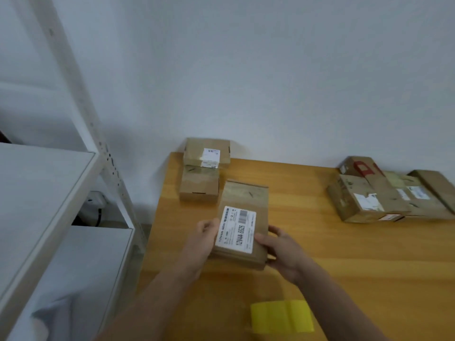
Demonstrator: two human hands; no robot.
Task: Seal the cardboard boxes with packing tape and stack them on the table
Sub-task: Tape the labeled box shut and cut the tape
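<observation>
Far left: a white shelving rack [44, 183], standing just beside the wooden counter [344, 254].

At the counter's back left corner, against the wall [246, 70]: a stack of two small boxes [199, 185], the upper one bearing a white sticker and sitting slightly askew on the lower.

Just right of that stack, and nearer: the left hand [205, 238], fingers curled round the near left edge of a flat cardboard box [246, 195].

Between both hands, that box, long side running away toward the wall, far end close beside the stack. On its top face a white printed label [236, 228] with a barcode, and clear tape glinting along the far part. Resting on the counter or lifted just off it: cannot tell.

At the near right corner of the box: the right hand [280, 252], thumb pressed on top just beside the label, fingers wrapped round the side.

Below the right forearm, near the counter's front: a bright yellow sheet [282, 316], lying flat, apart from the box.

Far right, toward the back: a pile of boxes [369, 195], packed tight together and tilted at angles, several labelled, well apart from the hands.
</observation>
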